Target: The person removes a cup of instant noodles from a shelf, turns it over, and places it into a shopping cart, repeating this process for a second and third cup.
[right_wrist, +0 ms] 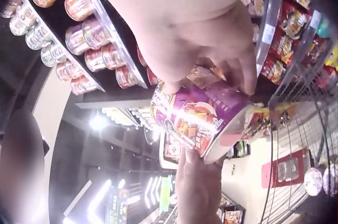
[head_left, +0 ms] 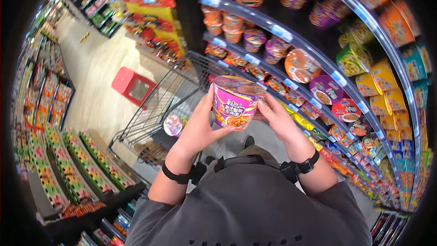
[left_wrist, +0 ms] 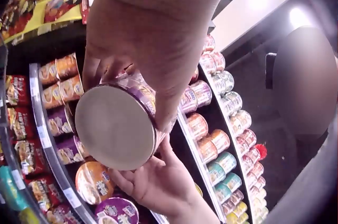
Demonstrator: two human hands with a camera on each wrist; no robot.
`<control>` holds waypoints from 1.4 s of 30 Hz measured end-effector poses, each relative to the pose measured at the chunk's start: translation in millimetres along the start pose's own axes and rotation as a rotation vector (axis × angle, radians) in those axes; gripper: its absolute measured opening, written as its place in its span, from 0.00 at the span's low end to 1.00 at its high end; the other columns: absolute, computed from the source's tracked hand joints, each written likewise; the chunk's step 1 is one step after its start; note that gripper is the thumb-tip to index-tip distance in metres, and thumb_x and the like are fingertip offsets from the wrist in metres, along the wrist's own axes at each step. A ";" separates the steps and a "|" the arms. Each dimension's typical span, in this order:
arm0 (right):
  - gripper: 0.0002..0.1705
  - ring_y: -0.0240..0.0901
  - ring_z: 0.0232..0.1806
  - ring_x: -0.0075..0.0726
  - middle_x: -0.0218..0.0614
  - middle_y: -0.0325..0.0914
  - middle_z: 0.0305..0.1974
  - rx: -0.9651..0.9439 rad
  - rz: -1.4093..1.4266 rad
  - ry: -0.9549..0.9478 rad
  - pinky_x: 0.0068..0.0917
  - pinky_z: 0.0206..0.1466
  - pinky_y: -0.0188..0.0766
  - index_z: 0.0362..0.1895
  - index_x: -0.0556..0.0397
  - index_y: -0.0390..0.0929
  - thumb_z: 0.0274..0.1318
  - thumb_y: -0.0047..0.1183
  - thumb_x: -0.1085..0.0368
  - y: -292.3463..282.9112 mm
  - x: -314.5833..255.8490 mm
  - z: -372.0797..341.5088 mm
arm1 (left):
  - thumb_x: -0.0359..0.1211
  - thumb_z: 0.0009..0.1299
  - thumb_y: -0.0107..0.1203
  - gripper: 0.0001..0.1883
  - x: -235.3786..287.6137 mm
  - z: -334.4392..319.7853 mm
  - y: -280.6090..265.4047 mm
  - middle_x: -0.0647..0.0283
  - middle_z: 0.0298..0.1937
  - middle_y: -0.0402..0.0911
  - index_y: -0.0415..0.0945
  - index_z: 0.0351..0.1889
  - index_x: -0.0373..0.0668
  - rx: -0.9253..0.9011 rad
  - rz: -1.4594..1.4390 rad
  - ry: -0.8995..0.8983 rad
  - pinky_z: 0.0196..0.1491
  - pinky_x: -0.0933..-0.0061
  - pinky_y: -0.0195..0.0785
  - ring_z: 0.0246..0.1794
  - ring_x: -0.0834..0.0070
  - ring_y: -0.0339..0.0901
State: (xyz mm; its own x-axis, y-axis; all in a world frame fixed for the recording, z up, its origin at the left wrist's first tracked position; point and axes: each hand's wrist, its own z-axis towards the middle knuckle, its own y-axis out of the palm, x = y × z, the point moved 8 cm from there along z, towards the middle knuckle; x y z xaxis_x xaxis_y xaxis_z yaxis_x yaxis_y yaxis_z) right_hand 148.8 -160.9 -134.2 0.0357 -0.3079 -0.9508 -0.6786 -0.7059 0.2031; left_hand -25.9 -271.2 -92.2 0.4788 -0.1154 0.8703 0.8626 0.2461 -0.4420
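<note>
Both hands hold a purple instant noodle cup (head_left: 234,109) upright in front of the chest in the head view. My left hand (head_left: 202,125) grips its left side, with the thumb across the lower front. On the opposite side, the fingers of my right hand (head_left: 277,116) curl at the cup's wall below the rim. The left wrist view shows the cup's pale round bottom (left_wrist: 113,129), the right hand (left_wrist: 163,187) beside it. In the right wrist view, the printed purple wall (right_wrist: 195,113) lies between the two hands.
A wire shopping cart (head_left: 150,152) stands ahead to the left, near a round-lidded cup (head_left: 173,125). Beyond it is a red box-like object (head_left: 132,86) on the floor. Shelves (head_left: 282,32) of noodle cups and packets curve along the right. Striped product rows (head_left: 73,164) stand at left.
</note>
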 end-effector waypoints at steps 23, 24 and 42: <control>0.51 0.52 0.82 0.51 0.53 0.51 0.81 -0.023 -0.187 -0.404 0.49 0.81 0.53 0.85 0.54 0.32 0.73 0.53 0.67 -210.0 -128.4 -26.5 | 0.35 0.57 0.79 0.58 113.4 203.3 135.2 0.44 0.72 0.65 0.50 0.81 0.34 0.060 0.246 0.291 0.72 0.55 0.64 0.73 0.48 0.67; 0.51 0.49 0.83 0.52 0.53 0.49 0.82 -0.023 -0.196 -0.449 0.50 0.82 0.51 0.85 0.54 0.32 0.72 0.53 0.68 -209.2 -135.0 -21.1 | 0.35 0.57 0.79 0.58 110.5 210.8 132.5 0.44 0.72 0.65 0.50 0.81 0.34 0.063 0.248 0.284 0.72 0.55 0.64 0.73 0.48 0.67; 0.50 0.46 0.84 0.52 0.53 0.47 0.82 0.161 -0.303 -0.520 0.50 0.84 0.48 0.84 0.58 0.36 0.67 0.53 0.76 -218.5 -195.3 124.0 | 0.35 0.62 0.76 0.55 36.8 362.0 74.9 0.40 0.74 0.68 0.50 0.82 0.34 0.078 0.082 0.271 0.73 0.57 0.64 0.75 0.48 0.68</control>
State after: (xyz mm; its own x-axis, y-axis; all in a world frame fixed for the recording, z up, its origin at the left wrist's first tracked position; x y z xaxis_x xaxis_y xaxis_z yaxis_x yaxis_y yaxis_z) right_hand 199.1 132.6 -21.9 -0.0905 0.2704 -0.9585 -0.7976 -0.5960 -0.0928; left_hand -2.7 91.3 -14.5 0.5815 -0.3420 0.7382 0.8092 0.3374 -0.4811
